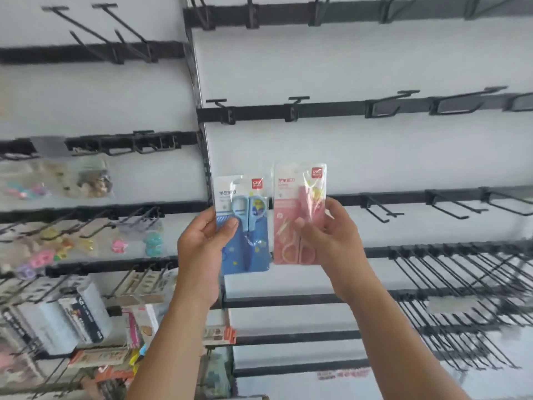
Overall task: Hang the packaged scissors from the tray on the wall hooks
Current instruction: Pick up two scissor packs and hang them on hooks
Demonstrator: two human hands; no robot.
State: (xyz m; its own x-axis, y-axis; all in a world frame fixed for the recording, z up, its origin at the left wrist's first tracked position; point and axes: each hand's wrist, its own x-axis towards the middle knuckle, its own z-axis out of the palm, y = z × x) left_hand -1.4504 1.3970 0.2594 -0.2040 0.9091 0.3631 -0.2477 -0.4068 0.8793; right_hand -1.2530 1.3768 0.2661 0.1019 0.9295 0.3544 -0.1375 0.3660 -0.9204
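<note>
While each hand grips one, blue pack sits left of pink pack.

Single head view, close to the wall; faces forward and upward along its hook rails.

Left thumb covers part of the blue scissors pack; its lower left edge sits behind the left hand. Right hand hides the lower right corner of the pink scissors pack — fingers over the card's right edge. Print on both cards too small to read. Hanging goods at left smeared, not identifiable. Boxed stock lower left blurred. Hooks at top cut by the frame edge — both forearms cut at the bottom.
</note>
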